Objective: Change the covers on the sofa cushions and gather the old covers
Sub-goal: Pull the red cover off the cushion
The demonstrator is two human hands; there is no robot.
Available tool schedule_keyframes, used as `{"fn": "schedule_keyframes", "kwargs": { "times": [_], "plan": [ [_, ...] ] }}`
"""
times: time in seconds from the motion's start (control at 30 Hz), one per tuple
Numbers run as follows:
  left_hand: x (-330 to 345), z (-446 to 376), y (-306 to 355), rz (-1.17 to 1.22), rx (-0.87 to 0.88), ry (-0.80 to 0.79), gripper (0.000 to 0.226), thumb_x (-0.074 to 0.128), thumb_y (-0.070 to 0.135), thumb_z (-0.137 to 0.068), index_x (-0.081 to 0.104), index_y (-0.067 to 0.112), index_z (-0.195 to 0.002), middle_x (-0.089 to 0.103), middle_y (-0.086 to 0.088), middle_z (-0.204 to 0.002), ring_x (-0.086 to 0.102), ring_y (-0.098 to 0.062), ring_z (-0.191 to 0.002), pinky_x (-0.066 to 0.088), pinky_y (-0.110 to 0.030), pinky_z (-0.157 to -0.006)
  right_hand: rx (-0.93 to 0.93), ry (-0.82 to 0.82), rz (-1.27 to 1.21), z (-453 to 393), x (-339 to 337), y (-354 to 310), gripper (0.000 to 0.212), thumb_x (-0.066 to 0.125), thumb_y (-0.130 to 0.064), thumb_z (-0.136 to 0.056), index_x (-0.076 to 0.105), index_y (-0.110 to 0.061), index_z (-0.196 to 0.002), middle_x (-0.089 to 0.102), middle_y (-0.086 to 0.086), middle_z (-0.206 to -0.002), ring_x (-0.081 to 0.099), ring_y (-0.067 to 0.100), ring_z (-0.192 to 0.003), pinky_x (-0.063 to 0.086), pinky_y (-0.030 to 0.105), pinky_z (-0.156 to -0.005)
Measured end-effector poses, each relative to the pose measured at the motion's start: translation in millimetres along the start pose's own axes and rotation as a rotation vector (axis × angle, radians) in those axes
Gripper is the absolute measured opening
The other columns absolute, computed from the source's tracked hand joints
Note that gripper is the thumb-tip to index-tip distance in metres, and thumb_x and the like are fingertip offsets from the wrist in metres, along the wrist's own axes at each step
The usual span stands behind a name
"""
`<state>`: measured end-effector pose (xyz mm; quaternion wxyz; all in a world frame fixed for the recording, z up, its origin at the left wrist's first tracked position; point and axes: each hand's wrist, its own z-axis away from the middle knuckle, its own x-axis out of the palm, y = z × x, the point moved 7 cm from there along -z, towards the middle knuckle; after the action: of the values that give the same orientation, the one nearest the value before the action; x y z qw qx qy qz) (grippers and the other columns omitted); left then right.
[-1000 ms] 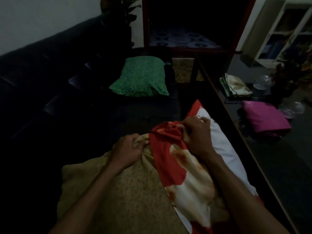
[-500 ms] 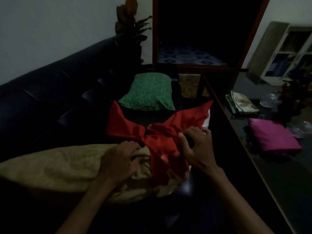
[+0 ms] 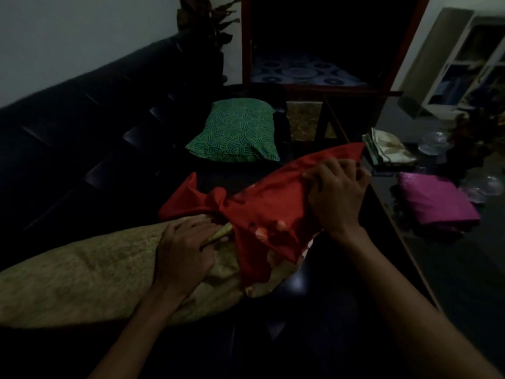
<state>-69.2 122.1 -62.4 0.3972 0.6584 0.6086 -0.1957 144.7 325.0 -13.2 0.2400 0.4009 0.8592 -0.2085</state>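
left hand point(image 3: 185, 250) pins cushion point(image 3: 82, 280) on sofa point(image 3: 82, 132), grip closed on its corner | right hand point(image 3: 334, 198) bunches red cover point(image 3: 259, 203), fingers curled in, to feed it over that end

I can't see where my left hand point(image 3: 185, 250) fingertips end; they vanish under the bunched red cover point(image 3: 262, 203). The gold cushion point(image 3: 90, 280) runs off the frame's left edge. The sofa point(image 3: 82, 138) seat is too dark to read. Glassware point(image 3: 434, 144) at the surface's far edge is too dim and small to identify.
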Motion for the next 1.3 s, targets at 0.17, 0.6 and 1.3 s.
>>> {"fn": "schedule_keyframes", "kwargs": {
  "times": [0.17,0.6,1.3],
  "plan": [
    [-5,-17,-4,0.031,0.017,0.0,0.046,0.061,0.008,-0.069,0.078,0.021,-0.109,0.075,0.005,-0.111,0.065,-0.014,-0.11,0.044,-0.033,-0.093,0.179,-0.069,0.065,-42,20,32,0.022,0.055,-0.032,-0.092,0.07,-0.018,-0.083,0.067,-0.001,-0.099,0.052,0.03,-0.107,0.024,0.043,-0.091],
    [3,-30,21,0.048,-0.079,-0.159,0.051,0.057,0.044,-0.082,0.067,0.021,-0.126,0.068,0.007,-0.125,0.063,-0.014,-0.115,0.049,-0.041,-0.095,0.07,-0.123,-0.434,-15,8,3,0.032,0.067,-0.052,-0.09,0.072,-0.034,-0.116,0.058,-0.015,-0.135,0.046,0.007,-0.128,0.026,0.032,-0.103],
    [10,-31,25,0.013,-0.2,-0.084,0.041,0.046,0.025,-0.092,0.066,0.017,-0.127,0.069,0.0,-0.125,0.062,-0.02,-0.115,0.038,-0.034,-0.101,0.12,-0.188,-0.508,-12,25,25,0.03,0.068,-0.058,-0.086,0.075,-0.039,-0.109,0.065,-0.018,-0.124,0.055,0.008,-0.122,0.041,0.043,-0.105]
  ]
}}
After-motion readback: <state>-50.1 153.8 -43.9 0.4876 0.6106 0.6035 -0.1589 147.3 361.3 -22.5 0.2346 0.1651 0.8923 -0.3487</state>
